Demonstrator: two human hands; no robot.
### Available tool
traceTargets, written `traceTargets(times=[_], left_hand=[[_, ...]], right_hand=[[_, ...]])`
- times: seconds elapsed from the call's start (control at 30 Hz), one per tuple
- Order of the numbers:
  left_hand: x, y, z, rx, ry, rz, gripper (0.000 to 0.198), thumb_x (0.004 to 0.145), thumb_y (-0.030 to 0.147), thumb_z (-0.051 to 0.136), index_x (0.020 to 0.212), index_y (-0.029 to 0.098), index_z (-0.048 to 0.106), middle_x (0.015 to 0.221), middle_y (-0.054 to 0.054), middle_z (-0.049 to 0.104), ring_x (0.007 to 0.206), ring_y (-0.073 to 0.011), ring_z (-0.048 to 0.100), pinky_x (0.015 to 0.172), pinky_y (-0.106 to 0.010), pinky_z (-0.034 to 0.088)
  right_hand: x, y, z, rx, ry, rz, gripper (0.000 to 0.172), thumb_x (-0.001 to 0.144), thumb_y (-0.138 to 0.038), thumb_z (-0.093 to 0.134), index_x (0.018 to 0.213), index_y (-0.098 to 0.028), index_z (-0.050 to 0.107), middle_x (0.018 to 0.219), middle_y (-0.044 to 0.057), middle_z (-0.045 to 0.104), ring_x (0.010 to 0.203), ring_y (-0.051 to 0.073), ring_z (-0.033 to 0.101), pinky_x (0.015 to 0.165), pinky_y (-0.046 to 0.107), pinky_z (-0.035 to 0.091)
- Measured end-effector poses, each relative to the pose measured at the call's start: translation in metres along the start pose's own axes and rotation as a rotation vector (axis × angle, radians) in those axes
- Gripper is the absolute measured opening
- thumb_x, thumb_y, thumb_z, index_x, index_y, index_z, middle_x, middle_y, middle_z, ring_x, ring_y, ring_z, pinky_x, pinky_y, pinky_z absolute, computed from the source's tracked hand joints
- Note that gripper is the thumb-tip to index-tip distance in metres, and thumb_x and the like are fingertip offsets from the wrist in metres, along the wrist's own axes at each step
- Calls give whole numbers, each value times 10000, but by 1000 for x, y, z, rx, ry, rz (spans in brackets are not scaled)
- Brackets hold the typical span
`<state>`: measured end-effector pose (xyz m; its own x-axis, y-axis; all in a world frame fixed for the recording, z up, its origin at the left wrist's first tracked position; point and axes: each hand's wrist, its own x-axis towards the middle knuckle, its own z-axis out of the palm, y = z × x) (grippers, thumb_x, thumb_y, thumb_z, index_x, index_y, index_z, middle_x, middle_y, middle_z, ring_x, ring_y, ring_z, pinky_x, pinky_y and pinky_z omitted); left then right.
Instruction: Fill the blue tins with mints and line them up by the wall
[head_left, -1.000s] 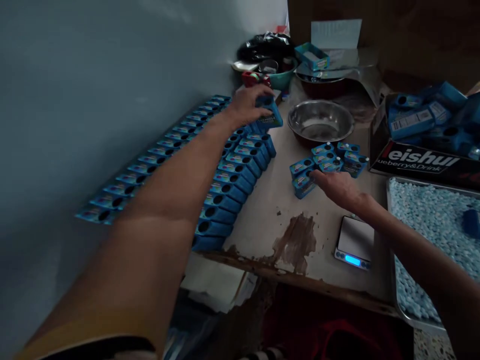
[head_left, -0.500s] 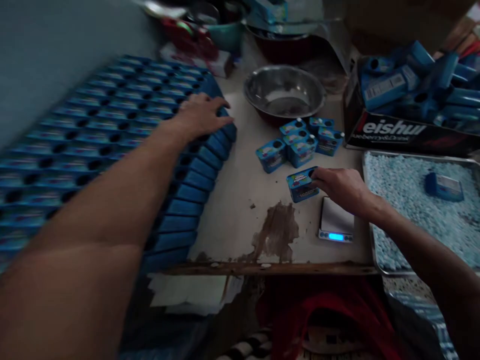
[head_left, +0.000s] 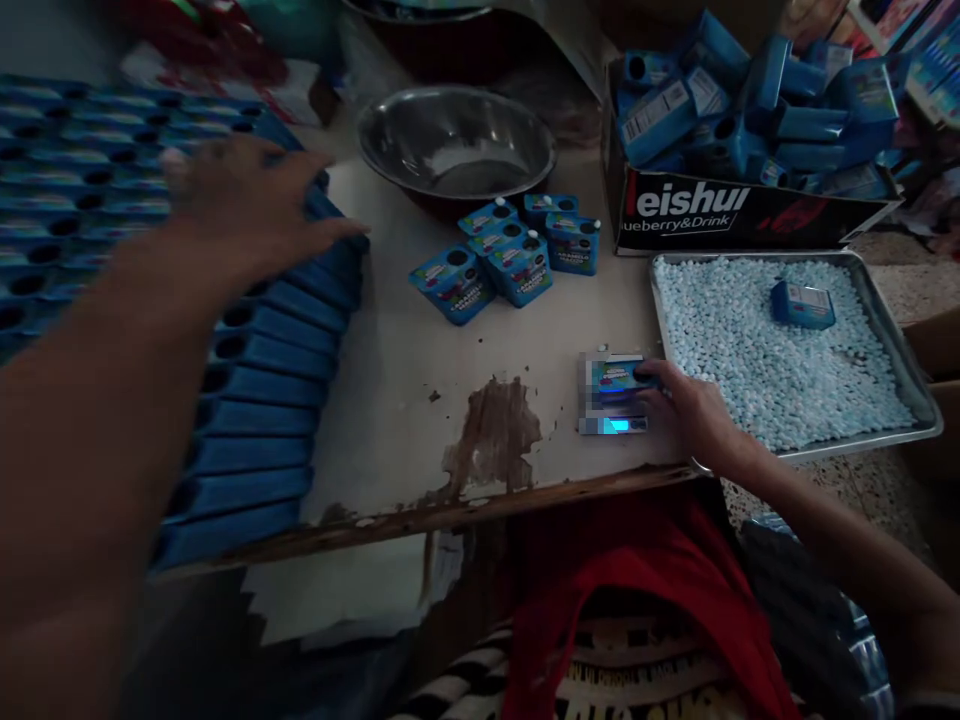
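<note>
My right hand (head_left: 694, 408) pinches a small blue candy box (head_left: 615, 374) at its right end, over a small digital scale (head_left: 616, 426) with a lit blue display. Whether the box's weight rests on the scale I cannot tell. My left hand (head_left: 232, 205) is over the near edge of a large block of blue boxes (head_left: 259, 400) set in tight rows, its thumb and fingers apart. It seems to rest on their tops. Several filled boxes (head_left: 517, 268) with round holes, some showing white bits, stand grouped in the middle of the table.
A metal bowl (head_left: 457, 150) stands behind the group. At the right, a metal tray (head_left: 934, 405) holds pale blue pellets (head_left: 795, 380) and one blue box (head_left: 802, 303) lying on them. Behind it, a black carton (head_left: 675, 215) is heaped with blue boxes. The table's wooden edge (head_left: 465, 510) is worn.
My right hand has brought the blue box down and toward me, onto or just over the scale. My left hand stays at the block of boxes. The view has swung to the right.
</note>
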<state>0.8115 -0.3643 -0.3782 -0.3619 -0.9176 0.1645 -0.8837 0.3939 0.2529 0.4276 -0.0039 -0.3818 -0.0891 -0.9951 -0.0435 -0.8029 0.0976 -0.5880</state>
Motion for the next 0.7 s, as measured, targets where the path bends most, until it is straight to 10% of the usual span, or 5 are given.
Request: traceTargets(times=[0.17,0.3,0.5,0.7], left_hand=[[-65,39,-14,137,42,280,1146,876,1064,318,1550,208,672,1657,-176,597,1520,-531,533,1258,-821,349],[-130,83,14,-12,9,408,743,991,766,588,1504,243,709,1539,-170,683,1401,-447,664,1215,-671,521],[-190,146,68,-266,-84,326,516,995,419,730,1483,250,712,1544,-157,666,1409,-359,681,1189,-526,589],[-223,168,72,-386,-8,155,429,1005,392,738,1420,286,749,1410,-102,766,1296,-341,746,1139,-511,632]], right_hand=[[12,12,-30,822,150,216,419,1036,-632,702,890,-246,632,686,-32,513,539,113,404,504,248,317],[37,19,-44,1236,72,351,504,1015,-633,761,817,-240,514,701,-57,487,484,59,268,413,213,226],[65,-13,-25,1319,68,289,513,1006,-737,730,898,-259,578,702,-52,498,504,84,366,399,232,290],[74,-27,-13,1095,197,136,484,1011,-793,674,1029,-310,646,712,-48,397,526,124,346,433,284,276]])
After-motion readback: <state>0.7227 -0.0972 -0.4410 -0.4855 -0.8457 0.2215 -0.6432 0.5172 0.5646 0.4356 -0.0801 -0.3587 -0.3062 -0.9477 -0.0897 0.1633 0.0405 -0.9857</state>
